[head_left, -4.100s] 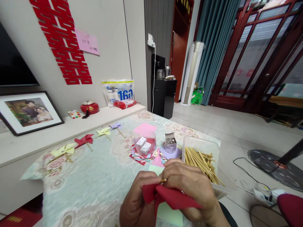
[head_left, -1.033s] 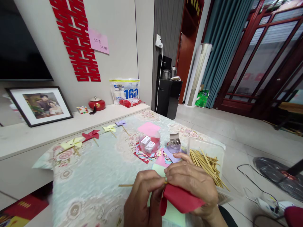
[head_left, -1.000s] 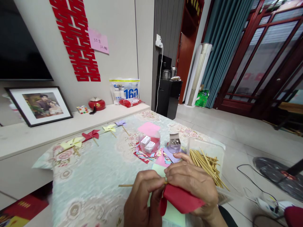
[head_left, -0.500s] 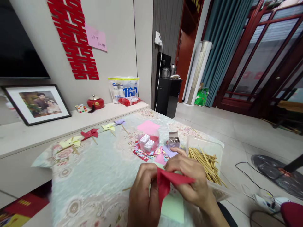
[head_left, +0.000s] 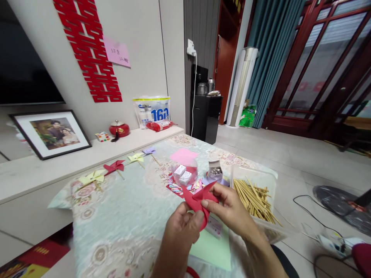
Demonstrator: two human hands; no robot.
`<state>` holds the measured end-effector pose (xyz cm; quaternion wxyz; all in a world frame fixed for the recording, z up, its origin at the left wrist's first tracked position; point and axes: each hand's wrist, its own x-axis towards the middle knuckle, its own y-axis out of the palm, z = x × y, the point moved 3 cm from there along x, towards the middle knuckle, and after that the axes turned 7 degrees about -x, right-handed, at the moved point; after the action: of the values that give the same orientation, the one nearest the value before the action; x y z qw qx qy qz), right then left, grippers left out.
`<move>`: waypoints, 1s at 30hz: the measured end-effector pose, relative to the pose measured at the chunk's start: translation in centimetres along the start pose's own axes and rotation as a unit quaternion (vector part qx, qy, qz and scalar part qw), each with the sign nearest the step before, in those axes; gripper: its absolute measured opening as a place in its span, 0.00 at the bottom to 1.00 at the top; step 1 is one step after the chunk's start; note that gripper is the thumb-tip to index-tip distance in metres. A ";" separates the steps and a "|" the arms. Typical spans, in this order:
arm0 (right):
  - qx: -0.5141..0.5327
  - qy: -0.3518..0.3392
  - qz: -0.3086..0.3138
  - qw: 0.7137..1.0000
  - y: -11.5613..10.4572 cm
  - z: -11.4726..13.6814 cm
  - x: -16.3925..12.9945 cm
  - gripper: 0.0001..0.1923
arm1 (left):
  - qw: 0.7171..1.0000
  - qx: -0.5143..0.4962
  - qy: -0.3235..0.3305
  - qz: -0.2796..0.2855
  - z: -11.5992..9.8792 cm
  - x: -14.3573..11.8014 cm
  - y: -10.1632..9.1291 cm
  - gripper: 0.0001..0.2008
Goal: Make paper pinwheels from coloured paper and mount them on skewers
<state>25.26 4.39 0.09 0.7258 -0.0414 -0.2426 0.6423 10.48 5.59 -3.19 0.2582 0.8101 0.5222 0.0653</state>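
A red paper pinwheel (head_left: 193, 200) is held between my two hands, its folded blades facing up. My left hand (head_left: 183, 227) pinches its lower left part between thumb and fingers. My right hand (head_left: 227, 206) grips the right side, thumb pressed near the centre. Beneath them lies a pale green paper sheet (head_left: 213, 249) with a small whitish box (head_left: 215, 227) on it. Just beyond stand a round clear container (head_left: 176, 178) with small white boxes and an open box of metal pins (head_left: 215, 170). Whether a stick is attached to this pinwheel is hidden.
To the right, a clear plastic bin (head_left: 275, 185) holds several thin wooden sticks (head_left: 253, 200). Finished pinwheels, one of them red (head_left: 114, 166), lie along the table's far left edge. Pink paper (head_left: 184, 154) lies behind the round container. A framed photo (head_left: 52, 152) stands on the cabinet.
The red paper has turned from a loose folded shape into a pinwheel facing up. Both hands have shifted, and my right fingers have moved onto its right side and centre.
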 end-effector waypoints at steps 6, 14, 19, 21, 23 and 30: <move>0.035 -0.001 -0.039 0.999 0.4 -0.7 -0.2 0.18 | 0.992 -0.075 0.010 -0.098 1.0 0.9 -0.8 0.21; -0.168 -0.117 -0.056 0.977 1.3 -0.5 -0.1 0.21 | 0.980 -0.149 -0.011 -0.130 1.4 1.5 -1.1 0.20; -0.234 -0.157 -0.107 0.954 2.2 -1.6 0.0 0.17 | 0.975 -0.173 -0.016 -0.135 1.8 1.8 -1.1 0.22; -0.238 -0.165 -0.112 0.950 2.5 -1.9 0.1 0.15 | 0.974 -0.177 -0.023 -0.142 1.8 1.7 -1.1 0.22; -0.241 -0.168 -0.112 0.949 2.6 -2.0 0.1 0.16 | 0.971 -0.183 -0.029 -0.150 1.8 1.6 -1.1 0.22; -0.238 -0.178 -0.128 0.946 2.8 -2.1 0.2 0.15 | 0.969 -0.183 -0.023 -0.162 2.0 1.7 -1.2 0.19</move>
<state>23.60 5.62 -2.73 0.7159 -0.0671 -0.5170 0.4645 10.99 6.74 -5.73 0.4208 0.6548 0.6200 0.0981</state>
